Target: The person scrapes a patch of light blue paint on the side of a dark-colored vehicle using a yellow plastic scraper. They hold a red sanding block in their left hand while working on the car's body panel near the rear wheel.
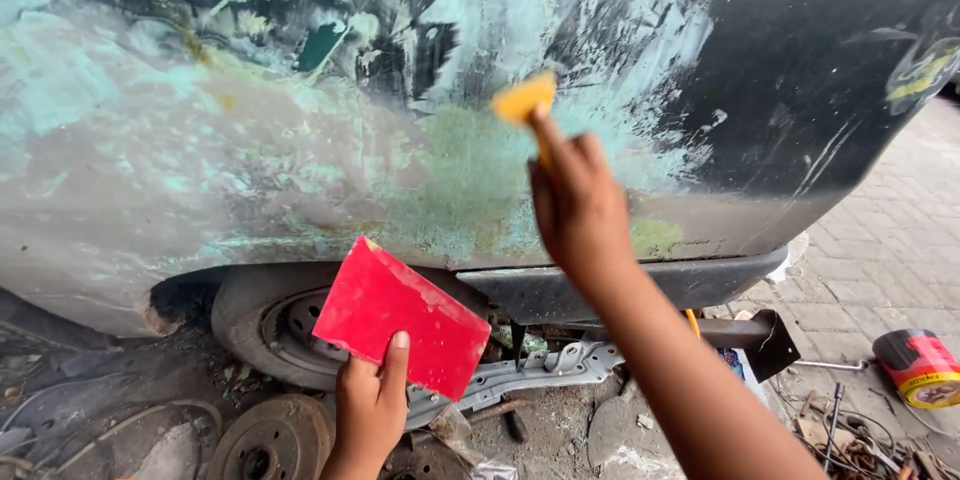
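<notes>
My right hand [577,202] is raised against the car body panel [300,160] and grips a small yellow spreader [522,100], whose edge touches the panel. The panel is dark with wide smears of pale green and grey filler across it. Lower down, my left hand [368,406] holds a flat red board [403,317] by its bottom edge, tilted, in front of the wheel.
A wheel and tyre [270,325] sit under the panel, with a rusty brake disc [268,440] on the ground beside it. Metal parts [540,368] and a dark bumper piece [620,285] lie below. A red and yellow can [920,368] rests on paving bricks at right.
</notes>
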